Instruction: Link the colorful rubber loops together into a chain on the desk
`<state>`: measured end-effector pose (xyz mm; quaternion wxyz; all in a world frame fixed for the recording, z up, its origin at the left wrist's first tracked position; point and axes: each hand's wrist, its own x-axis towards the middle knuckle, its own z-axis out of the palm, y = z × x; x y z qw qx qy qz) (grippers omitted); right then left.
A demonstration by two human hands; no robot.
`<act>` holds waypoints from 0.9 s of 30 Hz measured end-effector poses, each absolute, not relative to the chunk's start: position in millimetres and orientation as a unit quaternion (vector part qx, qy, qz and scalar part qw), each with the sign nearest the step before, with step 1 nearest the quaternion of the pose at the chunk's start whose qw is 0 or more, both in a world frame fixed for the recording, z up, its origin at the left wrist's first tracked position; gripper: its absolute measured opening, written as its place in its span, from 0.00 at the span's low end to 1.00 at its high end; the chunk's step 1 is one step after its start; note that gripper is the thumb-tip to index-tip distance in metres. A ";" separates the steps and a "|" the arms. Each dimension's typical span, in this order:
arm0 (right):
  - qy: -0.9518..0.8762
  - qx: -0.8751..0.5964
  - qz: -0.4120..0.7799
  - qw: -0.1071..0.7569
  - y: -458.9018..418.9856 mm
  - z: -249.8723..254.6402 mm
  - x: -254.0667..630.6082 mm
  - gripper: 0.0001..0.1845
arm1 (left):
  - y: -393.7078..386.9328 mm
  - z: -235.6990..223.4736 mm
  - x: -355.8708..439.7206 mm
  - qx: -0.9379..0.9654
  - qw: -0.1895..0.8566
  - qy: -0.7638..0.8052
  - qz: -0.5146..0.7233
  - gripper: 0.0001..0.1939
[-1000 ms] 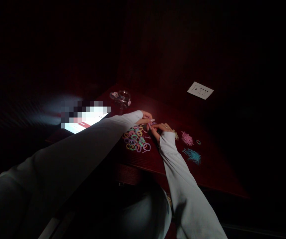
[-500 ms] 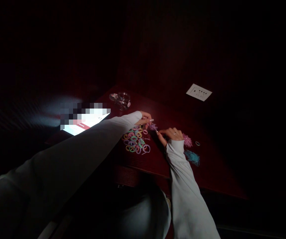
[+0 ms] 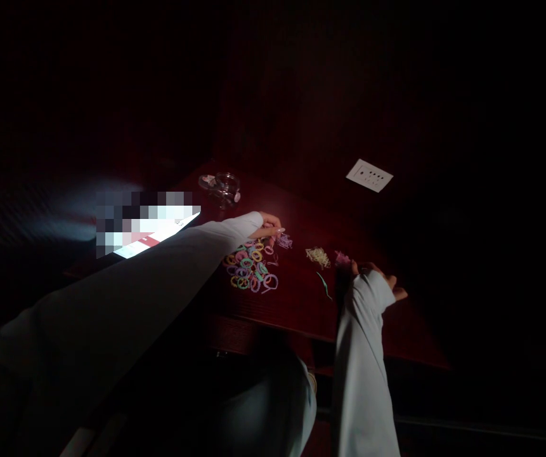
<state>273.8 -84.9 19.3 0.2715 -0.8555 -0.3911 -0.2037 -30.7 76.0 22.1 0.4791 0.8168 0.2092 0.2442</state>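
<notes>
My left hand (image 3: 269, 225) is at the far edge of a heap of pastel hair ties (image 3: 248, 266), fingers bent together. Beside its fingertips lies a bundle of thin purple strands (image 3: 285, 240); what the fingers pinch is too small to make out. My right hand (image 3: 381, 275) is low over the table at the right, thumb and fingers apart, partly hidden by its sleeve. By its thumb sits a pile of pink strands (image 3: 342, 259). A pale yellow pile (image 3: 318, 257) and a single green strand (image 3: 324, 285) lie between the hands.
A clear glass jar (image 3: 226, 185) stands at the back left of the dark red table (image 3: 282, 317). A lit screen (image 3: 158, 235), partly pixelated, glows behind my left sleeve. A white socket plate (image 3: 370, 176) is on the wall. Surroundings are very dark.
My right hand has moved right, away from the purple bundle, uncovering the yellow pile and green strand. It now hides the blue strands and loose ring. My left hand stays by the heap.
</notes>
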 end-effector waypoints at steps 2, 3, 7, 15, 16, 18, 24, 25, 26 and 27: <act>-0.405 -0.835 -0.225 0.298 -81.0 16.8 269.2 0.23 | 76.0 22.1 -30.9 0.817 0.476 0.207 0.250 0.16; -0.421 -0.815 -0.238 0.318 -78.3 15.8 265.2 0.23 | 76.3 21.8 -30.6 0.817 0.476 0.206 0.253 0.16; -0.514 -0.721 -0.274 0.376 -62.6 17.1 232.9 0.24 | 78.9 17.1 -26.8 0.809 0.488 0.202 0.257 0.18; -0.612 -0.689 -0.186 0.341 -37.5 44.4 146.8 0.28 | 81.7 7.9 -20.1 0.787 0.501 0.202 0.299 0.14; -0.618 -0.687 -0.184 0.335 -36.3 45.1 142.0 0.29 | 81.3 7.8 -20.2 0.789 0.499 0.200 0.297 0.13; -0.637 -0.680 -0.181 0.315 -35.7 42.9 136.1 0.30 | 80.3 7.8 -20.8 0.794 0.495 0.194 0.296 0.12; -0.688 -0.652 -0.151 0.281 -43.4 30.4 128.7 0.31 | 79.7 6.5 -23.6 0.805 0.481 0.160 0.307 0.12; -0.691 -0.649 -0.144 0.285 -43.7 29.3 128.2 0.30 | 79.9 6.1 -24.4 0.806 0.479 0.155 0.311 0.13; -0.690 -0.649 -0.136 0.290 -43.4 28.5 128.0 0.30 | 80.0 5.6 -25.3 0.807 0.476 0.151 0.316 0.14; -0.689 -0.650 -0.127 0.294 -42.4 27.7 128.3 0.29 | 80.0 5.2 -26.0 0.806 0.473 0.150 0.322 0.15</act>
